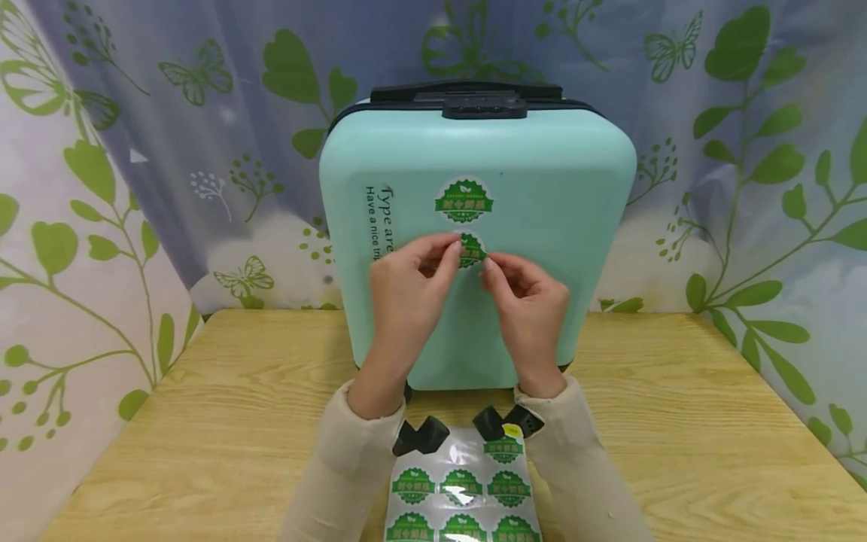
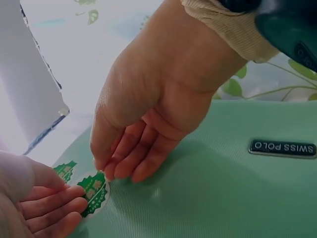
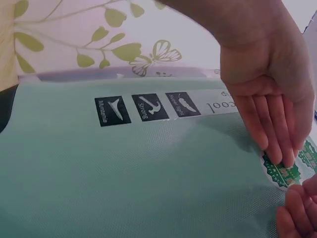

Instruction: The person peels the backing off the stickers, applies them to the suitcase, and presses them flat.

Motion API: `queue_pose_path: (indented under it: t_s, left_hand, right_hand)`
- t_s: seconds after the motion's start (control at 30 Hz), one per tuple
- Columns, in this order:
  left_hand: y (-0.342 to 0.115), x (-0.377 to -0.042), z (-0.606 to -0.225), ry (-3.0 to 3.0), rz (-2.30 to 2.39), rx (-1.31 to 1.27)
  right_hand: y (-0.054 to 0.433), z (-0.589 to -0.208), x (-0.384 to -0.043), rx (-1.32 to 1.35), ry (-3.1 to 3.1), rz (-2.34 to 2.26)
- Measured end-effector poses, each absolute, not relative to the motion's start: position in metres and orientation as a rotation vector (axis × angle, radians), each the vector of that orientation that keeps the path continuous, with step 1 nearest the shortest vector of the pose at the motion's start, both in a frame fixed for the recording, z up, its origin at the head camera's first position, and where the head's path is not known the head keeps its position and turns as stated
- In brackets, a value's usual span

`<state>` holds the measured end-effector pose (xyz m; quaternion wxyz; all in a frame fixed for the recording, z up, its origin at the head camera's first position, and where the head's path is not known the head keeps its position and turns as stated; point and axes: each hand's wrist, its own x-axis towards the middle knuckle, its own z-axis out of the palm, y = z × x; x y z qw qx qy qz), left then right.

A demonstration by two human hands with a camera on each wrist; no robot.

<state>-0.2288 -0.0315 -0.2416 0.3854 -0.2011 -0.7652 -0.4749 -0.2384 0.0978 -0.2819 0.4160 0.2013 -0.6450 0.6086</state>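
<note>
A mint-green suitcase [image 1: 433,339] stands upright, one round green-and-white sticker [image 1: 464,202] on its front. Just below that, a second green sticker [image 1: 472,256] lies at the suitcase's surface between both hands. My left hand [image 1: 409,293] pinches its left edge between thumb and forefinger. At its right edge, my right hand [image 1: 531,301] pinches with thumb and forefinger. In the left wrist view, the right hand [image 2: 153,94] dominates, with left fingers [image 2: 54,206] opposite; the right wrist view shows mainly the left hand [image 3: 272,99]. Whether the sticker is fully stuck down, I cannot tell.
A sheet of green stickers [image 1: 460,500] lies on the wooden table [image 1: 223,421] between the forearms. Black devices [image 1: 421,435] sit at both wrists. Behind the suitcase hangs a leaf-and-butterfly patterned curtain [image 1: 271,150]. A SWISS POLO badge [image 2: 282,148] marks the suitcase front.
</note>
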Motion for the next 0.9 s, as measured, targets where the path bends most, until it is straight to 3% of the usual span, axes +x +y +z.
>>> queue_pose_path:
  t_s: [0.9]
  left_hand:
    - [-0.013,-0.231,-0.240,-2.021,-1.226,-0.583]
  right_hand:
    - [0.101,-0.290,-0.233,0.562,-1.552,1.537]
